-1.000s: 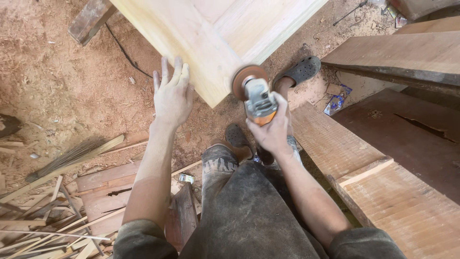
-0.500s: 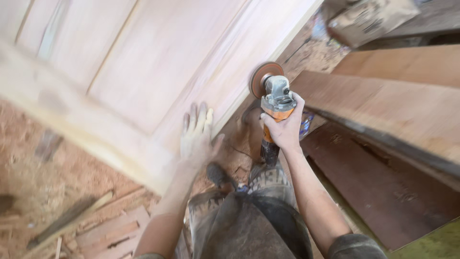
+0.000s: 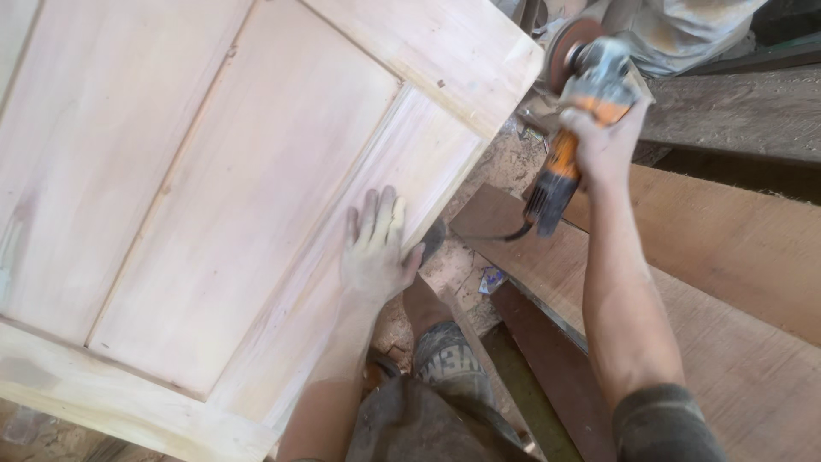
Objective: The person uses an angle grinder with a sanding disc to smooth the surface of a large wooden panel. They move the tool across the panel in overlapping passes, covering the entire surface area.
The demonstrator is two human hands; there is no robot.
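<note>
Left hand (image 3: 376, 252) flat on door panel (image 3: 214, 197); right hand (image 3: 603, 141) grips grinder (image 3: 569, 128) beside it.

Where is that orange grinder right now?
In the head view, the orange grinder is at upper right, gripped by the right hand, just past the corner of the pale wooden door panel, above the brown planks.

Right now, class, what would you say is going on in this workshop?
A person presses the left hand flat on the edge of a pale wooden panelled door. The right hand grips an orange angle grinder, its disc held just off the door's corner. Darker planks lie to the right, over a sawdust-strewn floor.
</note>
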